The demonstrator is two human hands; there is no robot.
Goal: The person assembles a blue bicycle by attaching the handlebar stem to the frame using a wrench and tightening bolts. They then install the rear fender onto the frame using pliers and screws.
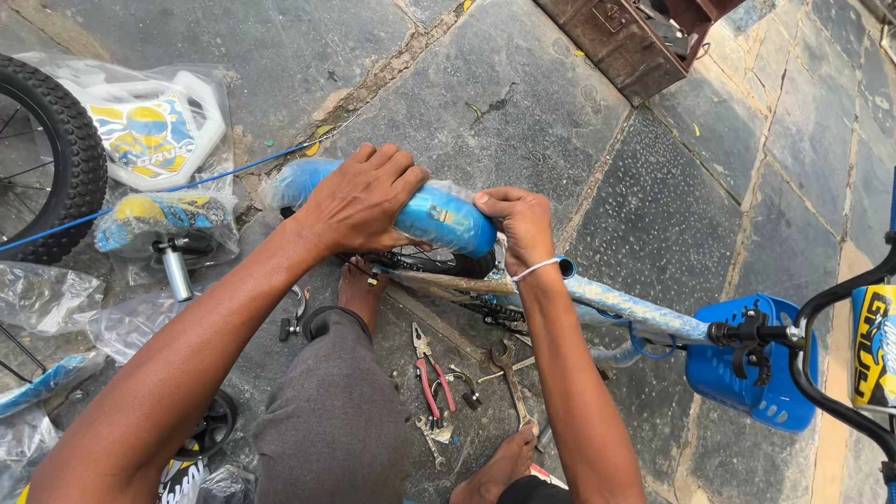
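My left hand (359, 201) lies over the top of a blue bicycle mudguard (439, 219) wrapped in clear plastic, and grips it. My right hand (523, 224) pinches the mudguard's right end. The mudguard sits over a black rear tyre (425, 261) of a small blue bicycle frame (635, 308), also wrapped in plastic. The frame runs right to black handlebars (821, 327) and a blue plastic basket (747, 373).
Red-handled pliers (431, 378) and spanners (511, 378) lie on the stone floor between my feet. A knobbly wheel (56, 159) stands at far left beside bagged parts (154, 131) and a bagged saddle (163, 229). A rusty metal box (621, 42) sits at the top.
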